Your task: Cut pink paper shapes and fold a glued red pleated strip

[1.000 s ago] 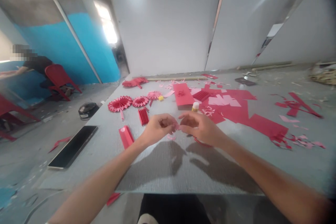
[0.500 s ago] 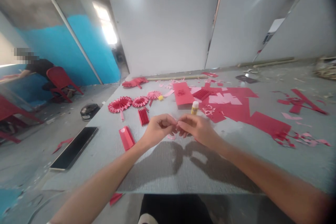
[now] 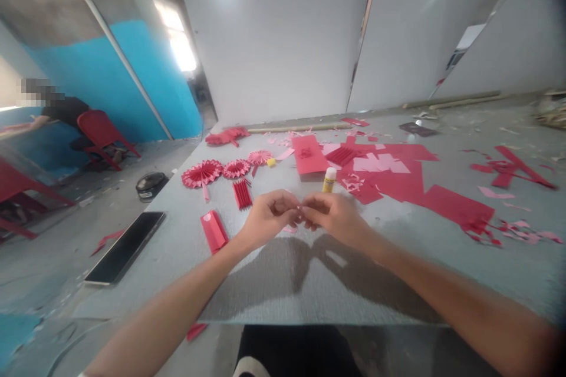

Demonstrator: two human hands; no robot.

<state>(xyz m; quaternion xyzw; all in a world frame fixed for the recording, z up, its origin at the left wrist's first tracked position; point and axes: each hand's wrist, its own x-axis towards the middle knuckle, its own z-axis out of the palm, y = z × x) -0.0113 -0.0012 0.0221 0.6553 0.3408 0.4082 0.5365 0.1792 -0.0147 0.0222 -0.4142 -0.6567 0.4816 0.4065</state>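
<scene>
Over the middle of the table, my left hand (image 3: 273,212) and my right hand (image 3: 331,212) meet fingertip to fingertip. Both are closed in a pinch. Whatever sits between the fingertips is too small and blurred to name. A bit of pink paper (image 3: 289,229) shows just below my left fingers; whether it lies on the table or is held I cannot tell. Right behind my right hand stands a glue stick (image 3: 329,180) with a yellow label. A pleated red paper piece (image 3: 242,194) and a folded red paper strip (image 3: 214,232) lie left of my left hand.
Round pleated paper fans (image 3: 202,174) lie at the left, near a yellow cap (image 3: 271,162). Red sheets (image 3: 457,207), a red box-like piece (image 3: 308,156) and pink scraps (image 3: 382,164) spread behind and right. A phone (image 3: 126,247) rests at the left edge. A person (image 3: 66,115) sits far left.
My hands stay together in nearly the same place, with slight finger movement. The view has shifted a little; the things on the table have not moved.
</scene>
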